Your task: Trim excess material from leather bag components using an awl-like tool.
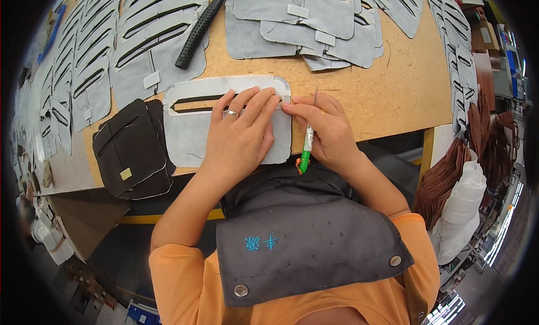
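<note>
A pale grey fabric panel (188,137) with a long pocket slot (193,105) lies flat near the table's front edge. My left hand (238,128) rests on it, fingers stretched out and spread across the slot. At the panel's right edge, by the slot's end, the thumb and forefinger of my right hand (331,128) are pressed together. The same hand holds a thin awl-like tool (307,148) with a green handle end, its metal spike pointing away from me. Whether the fingertips also pinch the panel's edge or a thread, I cannot make out.
Dark brown fabric panels (126,151) are stacked left of the grey panel. A black textured handle (201,33) lies beyond it. Several grey slotted panels (314,41) overlap across the wooden table (404,95). Brown and white fabric bundles (455,196) hang at the right.
</note>
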`<action>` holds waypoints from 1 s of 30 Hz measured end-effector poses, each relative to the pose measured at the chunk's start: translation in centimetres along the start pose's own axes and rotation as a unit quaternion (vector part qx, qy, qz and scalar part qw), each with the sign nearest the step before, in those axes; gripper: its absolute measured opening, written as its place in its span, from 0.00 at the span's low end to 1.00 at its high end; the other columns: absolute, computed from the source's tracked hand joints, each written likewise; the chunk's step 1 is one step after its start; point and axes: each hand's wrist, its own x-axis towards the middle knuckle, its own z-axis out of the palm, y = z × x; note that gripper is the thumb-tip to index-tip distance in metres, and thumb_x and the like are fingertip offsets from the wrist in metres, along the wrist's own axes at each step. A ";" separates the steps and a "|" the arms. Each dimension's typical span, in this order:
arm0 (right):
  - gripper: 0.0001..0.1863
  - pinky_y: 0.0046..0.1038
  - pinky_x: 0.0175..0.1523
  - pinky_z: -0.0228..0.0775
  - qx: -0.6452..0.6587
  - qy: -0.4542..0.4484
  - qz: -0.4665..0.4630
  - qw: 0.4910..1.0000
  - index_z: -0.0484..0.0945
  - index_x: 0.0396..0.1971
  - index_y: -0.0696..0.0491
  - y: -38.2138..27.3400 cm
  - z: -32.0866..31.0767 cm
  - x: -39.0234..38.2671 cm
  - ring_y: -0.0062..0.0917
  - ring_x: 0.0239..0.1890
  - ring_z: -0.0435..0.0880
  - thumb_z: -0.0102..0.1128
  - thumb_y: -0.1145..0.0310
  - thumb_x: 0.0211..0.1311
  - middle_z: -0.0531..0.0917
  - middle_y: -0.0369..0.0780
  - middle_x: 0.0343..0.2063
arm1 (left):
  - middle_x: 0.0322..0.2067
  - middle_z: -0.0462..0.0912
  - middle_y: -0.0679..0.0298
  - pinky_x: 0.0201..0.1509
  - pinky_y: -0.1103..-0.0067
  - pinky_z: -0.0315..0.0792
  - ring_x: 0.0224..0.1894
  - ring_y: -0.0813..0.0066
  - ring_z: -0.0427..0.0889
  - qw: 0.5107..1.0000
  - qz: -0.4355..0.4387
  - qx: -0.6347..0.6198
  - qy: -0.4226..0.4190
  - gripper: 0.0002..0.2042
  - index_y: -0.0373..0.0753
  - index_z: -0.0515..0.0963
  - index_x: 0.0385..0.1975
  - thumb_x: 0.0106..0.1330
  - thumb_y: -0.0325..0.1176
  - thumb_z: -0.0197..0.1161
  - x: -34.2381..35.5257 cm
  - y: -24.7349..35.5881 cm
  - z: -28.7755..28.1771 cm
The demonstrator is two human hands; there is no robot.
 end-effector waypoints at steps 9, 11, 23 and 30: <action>0.16 0.36 0.51 0.69 -0.001 0.001 -0.005 1.000 0.79 0.42 0.55 0.3 0.2 -0.3 0.38 0.38 0.78 0.61 0.79 0.50 0.83 0.44 0.35 | 0.54 0.71 0.60 0.63 0.67 0.54 0.57 0.62 0.68 0.991 -0.080 -0.095 0.045 0.27 0.38 0.69 0.56 0.55 0.35 0.65 0.0 0.5 -0.4; 0.16 0.36 0.51 0.69 0.010 -0.003 -0.002 1.000 0.78 0.43 0.55 0.5 0.0 -0.4 0.38 0.37 0.78 0.60 0.79 0.51 0.83 0.44 0.35 | 0.54 0.70 0.57 0.63 0.65 0.54 0.59 0.60 0.66 0.994 -0.075 -0.084 0.010 0.29 0.37 0.70 0.53 0.50 0.38 0.70 -1.2 2.3 -0.7; 0.13 0.25 0.58 0.66 0.396 0.052 0.202 0.894 0.70 0.52 0.58 0.4 -0.7 0.5 0.24 0.52 0.76 0.50 0.72 0.70 0.77 0.42 0.51 | 0.40 0.77 0.57 0.54 0.69 0.70 0.44 0.68 0.78 0.794 -0.095 -0.572 0.180 0.09 0.38 0.64 0.43 0.68 0.29 0.56 -3.7 3.0 -4.8; 0.14 0.15 0.36 0.63 0.416 -0.009 0.327 0.849 0.78 0.36 0.57 -0.4 -0.6 1.8 0.11 0.28 0.71 0.54 0.61 0.69 0.79 0.30 0.26 | 0.54 0.74 0.53 0.57 0.70 0.74 0.51 0.66 0.78 0.571 -0.174 -0.710 0.374 0.12 0.37 0.64 0.53 0.76 0.33 0.42 -4.7 -0.3 -5.2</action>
